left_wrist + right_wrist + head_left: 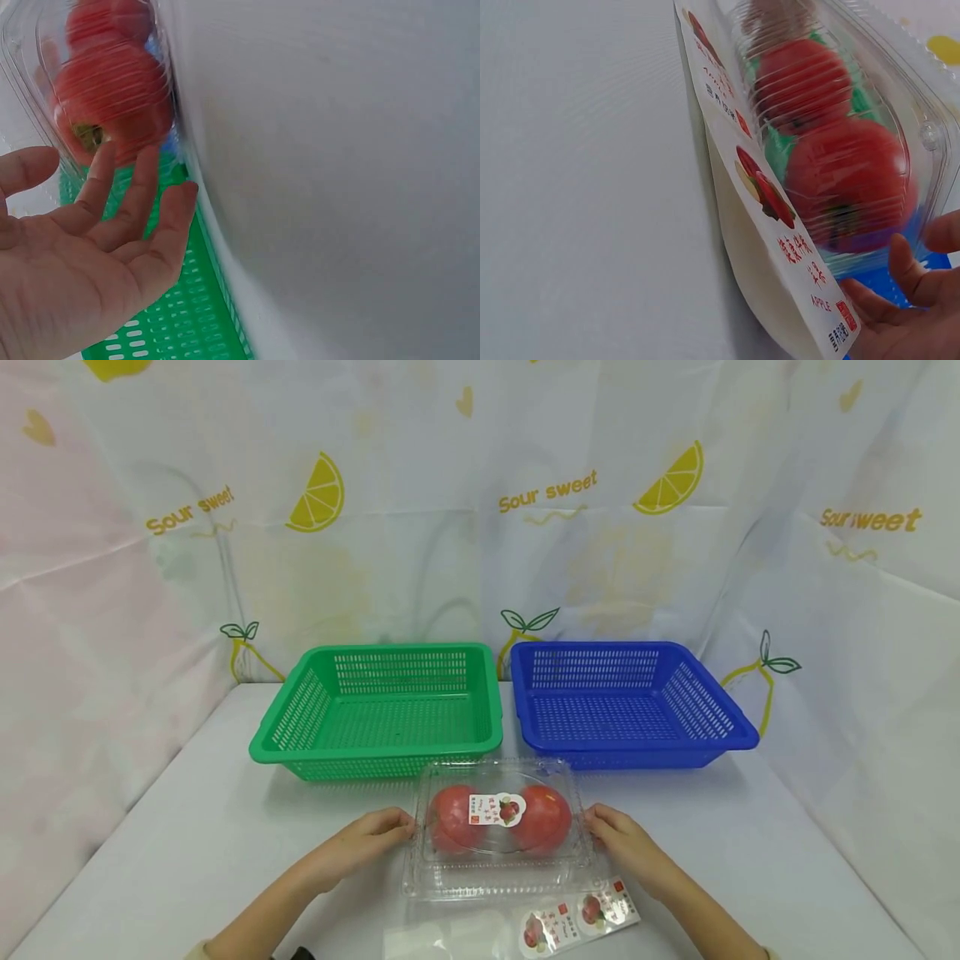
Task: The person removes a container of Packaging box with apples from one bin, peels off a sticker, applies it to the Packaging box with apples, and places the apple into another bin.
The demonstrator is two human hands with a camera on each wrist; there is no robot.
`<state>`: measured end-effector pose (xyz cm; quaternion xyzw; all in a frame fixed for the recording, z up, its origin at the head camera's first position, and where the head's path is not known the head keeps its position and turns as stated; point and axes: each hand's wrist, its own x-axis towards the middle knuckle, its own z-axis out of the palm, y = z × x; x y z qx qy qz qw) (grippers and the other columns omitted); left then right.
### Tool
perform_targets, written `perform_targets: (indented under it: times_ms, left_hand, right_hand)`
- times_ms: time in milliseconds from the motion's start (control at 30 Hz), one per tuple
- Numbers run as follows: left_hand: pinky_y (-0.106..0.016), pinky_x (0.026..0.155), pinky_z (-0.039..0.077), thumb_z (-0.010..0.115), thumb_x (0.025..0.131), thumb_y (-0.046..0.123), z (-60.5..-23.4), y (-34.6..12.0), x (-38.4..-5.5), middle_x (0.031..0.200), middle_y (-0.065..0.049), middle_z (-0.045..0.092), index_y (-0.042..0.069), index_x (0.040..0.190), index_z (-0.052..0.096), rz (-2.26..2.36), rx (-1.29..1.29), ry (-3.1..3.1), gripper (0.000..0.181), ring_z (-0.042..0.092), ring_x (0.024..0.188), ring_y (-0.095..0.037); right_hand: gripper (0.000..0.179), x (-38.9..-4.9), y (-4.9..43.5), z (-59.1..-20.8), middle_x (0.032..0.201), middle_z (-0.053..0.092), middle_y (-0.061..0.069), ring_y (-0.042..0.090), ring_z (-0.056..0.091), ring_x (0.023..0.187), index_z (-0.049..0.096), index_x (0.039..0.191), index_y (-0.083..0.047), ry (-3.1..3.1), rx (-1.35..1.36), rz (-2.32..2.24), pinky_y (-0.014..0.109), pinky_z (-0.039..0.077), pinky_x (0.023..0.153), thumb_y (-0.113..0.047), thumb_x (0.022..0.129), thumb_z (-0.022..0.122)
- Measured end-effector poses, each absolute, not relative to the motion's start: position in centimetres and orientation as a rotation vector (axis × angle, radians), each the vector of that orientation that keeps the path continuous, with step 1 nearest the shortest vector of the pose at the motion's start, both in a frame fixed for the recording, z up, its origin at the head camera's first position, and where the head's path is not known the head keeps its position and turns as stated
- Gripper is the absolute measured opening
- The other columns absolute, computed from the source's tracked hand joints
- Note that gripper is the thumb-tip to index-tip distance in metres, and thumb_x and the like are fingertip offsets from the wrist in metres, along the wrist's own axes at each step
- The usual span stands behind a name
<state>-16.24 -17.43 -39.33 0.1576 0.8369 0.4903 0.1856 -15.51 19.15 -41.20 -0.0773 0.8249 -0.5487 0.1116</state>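
A clear plastic clamshell box with red apples inside sits at the middle of the table. Across its lid lies a white apple sticker. My left hand is at the box's left end; in the left wrist view its slightly bent fingers reach the end wall, thumb apart. At the opposite end is my right hand, its fingertips against the box's edge in the right wrist view. In front of the box lies a strip of apple labels, partly peeled bare, its printed end beside my right hand.
Behind the box stand a green plastic basket on the left and a blue plastic basket on the right. A printed curtain hangs at the back of the white table. A small dark object shows near my left forearm.
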Motion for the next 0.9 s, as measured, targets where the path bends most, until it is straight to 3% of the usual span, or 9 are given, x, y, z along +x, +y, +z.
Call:
perform_targets:
  times_ms: [100, 200, 367, 567, 667, 900]
  left_hand:
    - [-0.041, 0.077, 0.041, 0.047, 0.096, 0.028, -39.33, -17.38, -16.41, 0.093, -0.006, 0.054, 0.0, 0.099, 0.057, 1.389, 0.448, 2.316, 0.03, 0.045, 0.092, -0.02]
    - [-0.032, 0.067, 0.035, 0.047, 0.095, 0.026, -39.29, -17.34, -16.54, 0.082, -0.005, 0.048, -0.002, 0.093, 0.055, 1.403, 0.445, 2.291, 0.029, 0.039, 0.08, -0.018]
    - [-0.028, 0.063, 0.033, 0.048, 0.095, 0.024, -39.16, -17.35, -16.67, 0.075, -0.002, 0.042, -0.003, 0.088, 0.053, 1.408, 0.447, 2.286, 0.028, 0.035, 0.075, -0.015]
    - [-0.032, 0.067, 0.032, 0.047, 0.095, 0.022, -38.99, -17.42, -16.57, 0.078, -0.004, 0.046, -0.003, 0.086, 0.053, 1.409, 0.466, 2.303, 0.027, 0.037, 0.079, -0.017]
    - [-0.036, 0.074, 0.034, 0.047, 0.095, 0.023, -38.93, -17.52, -16.4, 0.082, -0.006, 0.049, -0.003, 0.086, 0.053, 1.406, 0.496, 2.313, 0.028, 0.04, 0.084, -0.019]
    - [-0.042, 0.078, 0.035, 0.047, 0.095, 0.023, -38.9, -17.77, -16.1, 0.083, -0.005, 0.051, 0.0, 0.086, 0.055, 1.374, 0.504, 2.346, 0.026, 0.042, 0.087, -0.02]
  right_hand:
    - [0.033, -15.6, 19.29, -41.15, 0.101, 0.055, 0.011, 0.031, 0.05, 0.107, 0.051, 0.094, 0.005, 2.34, -0.257, -1.662, 0.047, 0.039, 0.093, -0.024, 0.099, 0.036]
    - [0.034, -15.69, 19.35, -41.07, 0.109, 0.055, 0.014, 0.037, 0.046, 0.113, 0.051, 0.097, 0.008, 2.283, -0.286, -1.703, 0.048, 0.037, 0.096, -0.021, 0.099, 0.036]
    - [0.034, -15.74, 19.4, -41.08, 0.108, 0.055, 0.013, 0.033, 0.048, 0.112, 0.05, 0.099, 0.011, 2.202, -0.329, -1.759, 0.048, 0.035, 0.098, -0.02, 0.099, 0.035]
    - [0.028, -15.59, 19.42, -41.12, 0.103, 0.055, 0.009, 0.025, 0.05, 0.109, 0.049, 0.094, 0.003, 2.089, -0.363, -1.815, 0.047, 0.036, 0.097, -0.02, 0.099, 0.036]
    - [0.029, -15.48, 19.38, -41.11, 0.105, 0.055, 0.01, 0.025, 0.051, 0.108, 0.05, 0.096, 0.005, 2.08, -0.375, -1.819, 0.048, 0.038, 0.095, -0.02, 0.099, 0.036]
    - [0.03, -15.35, 19.35, -40.69, 0.101, 0.052, 0.009, 0.024, 0.048, 0.108, 0.049, 0.093, 0.002, 2.104, -0.374, -1.769, 0.053, 0.037, 0.094, -0.025, 0.1, 0.037]
